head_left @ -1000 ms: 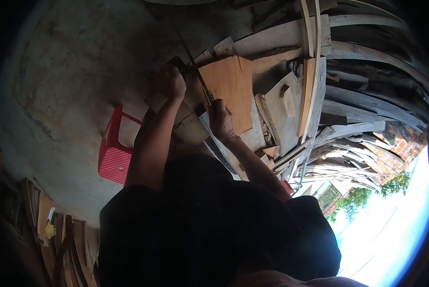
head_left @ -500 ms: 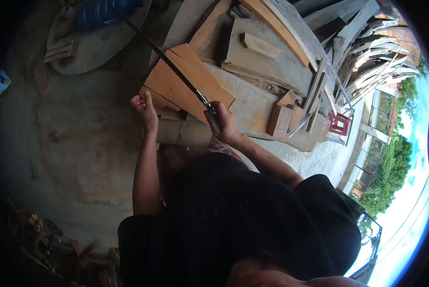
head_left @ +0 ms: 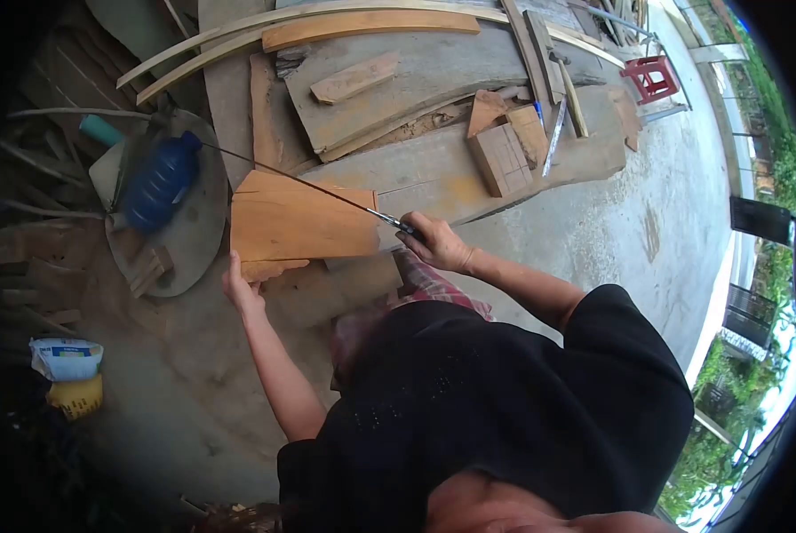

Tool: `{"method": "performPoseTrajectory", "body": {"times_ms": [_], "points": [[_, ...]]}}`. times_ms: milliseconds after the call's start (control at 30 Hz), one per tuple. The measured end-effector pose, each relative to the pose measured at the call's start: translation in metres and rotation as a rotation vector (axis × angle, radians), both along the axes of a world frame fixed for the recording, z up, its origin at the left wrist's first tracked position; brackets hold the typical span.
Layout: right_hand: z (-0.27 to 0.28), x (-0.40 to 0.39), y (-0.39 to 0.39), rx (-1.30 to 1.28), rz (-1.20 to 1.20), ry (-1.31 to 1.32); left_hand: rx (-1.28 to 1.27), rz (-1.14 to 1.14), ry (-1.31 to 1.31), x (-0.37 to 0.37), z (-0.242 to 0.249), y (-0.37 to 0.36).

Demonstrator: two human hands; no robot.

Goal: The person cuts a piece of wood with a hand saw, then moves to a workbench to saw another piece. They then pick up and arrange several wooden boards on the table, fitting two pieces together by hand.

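While I scan left to right: a white bag (head_left: 66,358) and a yellow lump (head_left: 76,395) lie on the ground at far left, then a blue bottle (head_left: 160,182) on a round slab (head_left: 204,233). Left hand (head_left: 241,289) is next, its grip pressed to the lower edge of the orange board (head_left: 305,226), fingers partly curled; whether they wrap under the edge I cannot tell. Board lies flat on a stack of grey planks (head_left: 433,173) that serves as the counter. Handsaw (head_left: 309,185) runs along the board's upper edge, blade tip out near the bottle. Right hand (head_left: 435,244) has its grip clamped on the saw handle at the board's right corner. My read: the cut is early or mid-way, with no offcut visibly freed. Further right: a small grid-marked block (head_left: 503,158), loose offcuts and slats, and a red stool (head_left: 651,78) far off. Scrap crowds the area beyond the board; the blade path itself looks unobstructed.
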State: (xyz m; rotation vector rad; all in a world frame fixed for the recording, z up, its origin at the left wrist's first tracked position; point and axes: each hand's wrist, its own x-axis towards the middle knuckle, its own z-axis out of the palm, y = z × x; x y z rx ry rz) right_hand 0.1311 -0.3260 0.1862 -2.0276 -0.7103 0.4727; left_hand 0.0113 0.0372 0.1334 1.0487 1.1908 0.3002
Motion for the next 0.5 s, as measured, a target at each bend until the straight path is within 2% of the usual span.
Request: {"method": "performPoseTrajectory", "body": {"times_ms": [100,233,333,400,433,500], "points": [[0.006,-0.013,-0.011,0.026,-0.112,-0.032,0.063,-0.214,0.043,0.014,0.027,0.019],[0.020,-0.044,-0.004,0.064,-0.325,-0.092,0.202,-0.444,-0.095,0.055,0.107,-0.010],[0.023,-0.077,0.021,0.081,-0.511,-0.125,0.160,-0.627,-0.239,0.055,0.110,-0.017],[0.027,-0.104,0.046,0.059,-0.690,-0.088,0.486,-0.787,-0.399,0.044,0.100,-0.023],[0.019,-0.120,0.058,0.119,-0.768,-0.052,0.590,-0.873,-0.442,0.035,0.126,-0.031],[0.006,-0.153,0.076,0.111,-0.838,-0.058,0.784,-1.069,-0.457,0.022,0.130,-0.021]]}}
